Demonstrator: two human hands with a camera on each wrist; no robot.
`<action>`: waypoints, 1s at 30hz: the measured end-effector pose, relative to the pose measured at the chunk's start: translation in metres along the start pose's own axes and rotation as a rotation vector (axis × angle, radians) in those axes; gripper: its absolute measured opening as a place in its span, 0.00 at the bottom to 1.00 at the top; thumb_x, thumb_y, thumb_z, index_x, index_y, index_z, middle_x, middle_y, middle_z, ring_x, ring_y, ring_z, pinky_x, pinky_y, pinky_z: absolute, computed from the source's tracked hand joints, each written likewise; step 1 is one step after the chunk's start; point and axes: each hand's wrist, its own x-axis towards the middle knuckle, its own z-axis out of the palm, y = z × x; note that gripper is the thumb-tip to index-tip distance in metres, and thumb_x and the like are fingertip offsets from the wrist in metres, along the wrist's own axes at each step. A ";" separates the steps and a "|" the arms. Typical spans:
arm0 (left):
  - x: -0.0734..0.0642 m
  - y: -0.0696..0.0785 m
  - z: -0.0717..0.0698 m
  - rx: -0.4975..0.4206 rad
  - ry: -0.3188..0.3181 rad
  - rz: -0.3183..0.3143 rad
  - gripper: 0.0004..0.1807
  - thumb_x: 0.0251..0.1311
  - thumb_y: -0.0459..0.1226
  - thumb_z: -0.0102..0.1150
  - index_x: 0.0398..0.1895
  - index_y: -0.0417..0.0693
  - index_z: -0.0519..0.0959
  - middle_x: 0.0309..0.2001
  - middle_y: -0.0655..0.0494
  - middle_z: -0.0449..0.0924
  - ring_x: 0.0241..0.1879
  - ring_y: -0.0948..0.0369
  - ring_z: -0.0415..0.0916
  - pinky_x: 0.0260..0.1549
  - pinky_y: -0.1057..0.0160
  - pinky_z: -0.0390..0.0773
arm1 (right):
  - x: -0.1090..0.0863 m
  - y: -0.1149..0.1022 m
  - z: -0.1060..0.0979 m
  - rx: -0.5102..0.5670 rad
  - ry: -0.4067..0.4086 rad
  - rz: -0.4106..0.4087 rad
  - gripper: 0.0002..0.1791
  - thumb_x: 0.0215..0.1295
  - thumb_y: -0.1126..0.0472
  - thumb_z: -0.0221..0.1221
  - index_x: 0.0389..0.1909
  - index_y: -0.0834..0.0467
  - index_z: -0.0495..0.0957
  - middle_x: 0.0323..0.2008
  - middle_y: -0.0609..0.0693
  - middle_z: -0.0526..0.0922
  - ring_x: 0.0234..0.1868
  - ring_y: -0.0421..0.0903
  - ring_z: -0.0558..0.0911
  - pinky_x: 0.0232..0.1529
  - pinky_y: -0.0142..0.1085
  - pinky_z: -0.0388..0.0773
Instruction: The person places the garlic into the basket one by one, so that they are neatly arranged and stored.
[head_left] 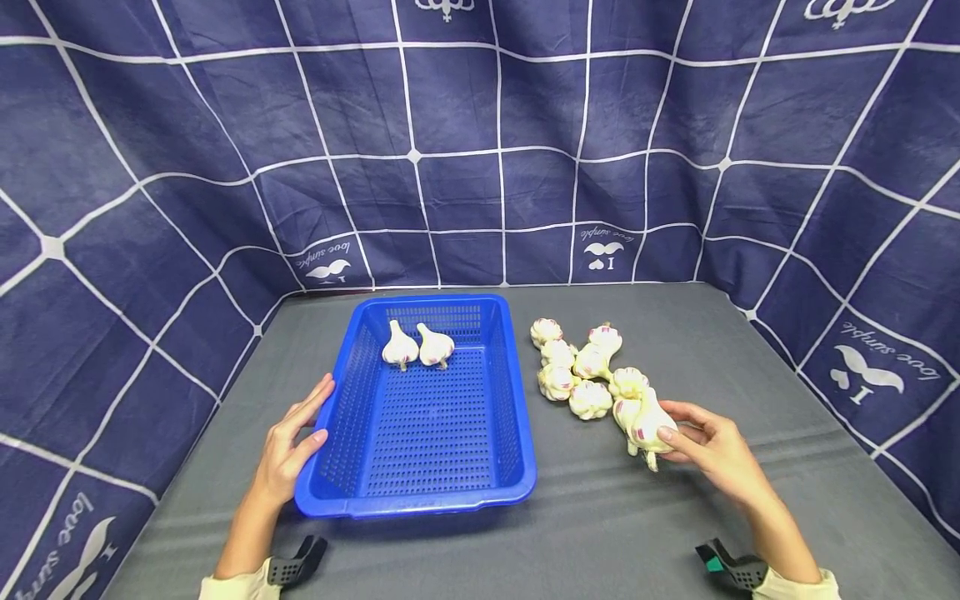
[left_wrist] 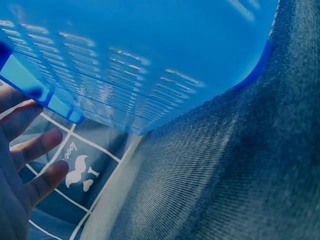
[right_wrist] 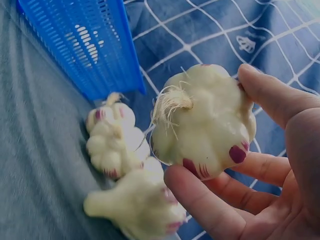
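Observation:
A blue plastic basket point(head_left: 431, 400) with slotted walls stands left of centre, two white garlic bulbs point(head_left: 400, 346) lying at its far end. My left hand point(head_left: 283, 454) rests against the basket's left rim, thumb and fingertips touching it. In the left wrist view those fingers point(left_wrist: 42, 145) extend loosely beside the rim. My right hand point(head_left: 708, 446) pinches a garlic bulb point(head_left: 651, 423) between thumb and fingers. The right wrist view shows that bulb's rooty base point(right_wrist: 180, 102) facing the camera. Several more garlic bulbs point(head_left: 591, 400) cluster on the table between the basket and my right hand.
Grey cloth point(head_left: 585, 525) covers the table. A dark blue curtain point(head_left: 540, 192) with white grid lines hangs behind it and along both sides. Black bands point(head_left: 738, 571) sit on both wrists.

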 end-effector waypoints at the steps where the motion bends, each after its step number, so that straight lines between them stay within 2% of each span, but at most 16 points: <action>1: 0.000 0.000 0.000 0.000 -0.001 0.000 0.29 0.46 0.25 0.47 0.58 0.31 0.68 0.60 0.35 0.64 0.61 0.56 0.63 0.40 0.69 0.63 | 0.002 -0.001 0.002 0.017 -0.010 0.002 0.23 0.60 0.71 0.56 0.55 0.76 0.64 0.40 0.47 0.80 0.37 0.43 0.82 0.31 0.44 0.78; 6: 0.001 0.000 0.001 0.004 -0.001 0.000 0.29 0.45 0.25 0.47 0.58 0.30 0.69 0.60 0.34 0.64 0.60 0.57 0.64 0.39 0.68 0.63 | 0.009 -0.006 0.009 0.014 -0.029 -0.021 0.24 0.58 0.72 0.57 0.54 0.77 0.64 0.39 0.48 0.79 0.37 0.41 0.81 0.32 0.44 0.78; 12: 0.004 0.005 0.001 0.014 0.013 0.005 0.30 0.43 0.23 0.47 0.56 0.27 0.69 0.58 0.30 0.65 0.59 0.58 0.65 0.38 0.69 0.63 | 0.019 -0.010 0.014 -0.062 -0.017 -0.057 0.25 0.55 0.71 0.61 0.53 0.75 0.67 0.43 0.46 0.76 0.40 0.37 0.79 0.34 0.36 0.78; 19: 0.005 0.018 0.000 0.032 -0.006 -0.020 0.30 0.43 0.23 0.47 0.56 0.28 0.68 0.58 0.31 0.64 0.57 0.58 0.66 0.39 0.69 0.64 | 0.032 -0.015 0.019 -0.203 -0.008 -0.097 0.26 0.52 0.68 0.64 0.53 0.71 0.70 0.48 0.60 0.74 0.42 0.35 0.77 0.38 0.28 0.74; 25: 0.011 0.034 0.001 0.035 0.009 -0.004 0.29 0.43 0.24 0.47 0.56 0.26 0.69 0.57 0.28 0.65 0.58 0.60 0.66 0.39 0.70 0.65 | 0.044 -0.026 0.024 -0.194 -0.038 -0.145 0.26 0.50 0.70 0.64 0.52 0.71 0.71 0.48 0.61 0.73 0.40 0.38 0.77 0.37 0.27 0.74; 27: 0.011 0.031 0.001 0.035 0.012 -0.001 0.29 0.43 0.24 0.47 0.56 0.27 0.69 0.57 0.28 0.65 0.57 0.60 0.67 0.39 0.69 0.65 | 0.048 -0.030 0.026 -0.197 -0.052 -0.156 0.26 0.50 0.70 0.64 0.52 0.70 0.71 0.48 0.61 0.73 0.40 0.37 0.77 0.37 0.27 0.74; 30: 0.004 0.016 0.001 0.037 0.006 -0.012 0.30 0.44 0.25 0.48 0.58 0.30 0.69 0.59 0.32 0.65 0.58 0.59 0.66 0.39 0.69 0.66 | 0.055 -0.035 0.029 -0.215 -0.068 -0.165 0.26 0.49 0.69 0.65 0.51 0.69 0.71 0.47 0.61 0.74 0.40 0.37 0.77 0.34 0.29 0.75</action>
